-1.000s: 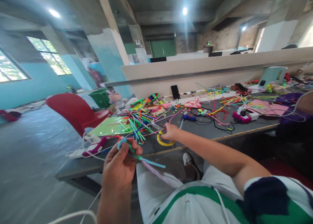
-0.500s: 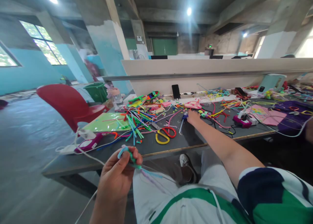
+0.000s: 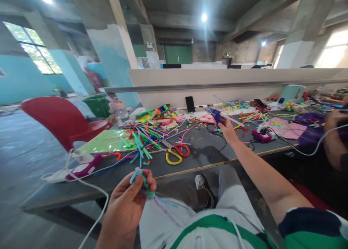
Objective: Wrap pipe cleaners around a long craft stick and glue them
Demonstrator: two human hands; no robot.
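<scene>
Glue gun, blue, held over the table, beyond and right of the scissors.
Right hand: fingers closed round its grip. Left hand: thumb and fingertips pinch a pipe-cleaner twist, nearer than the scissors. Green bin, far left of the scissors, contents hidden.
</scene>
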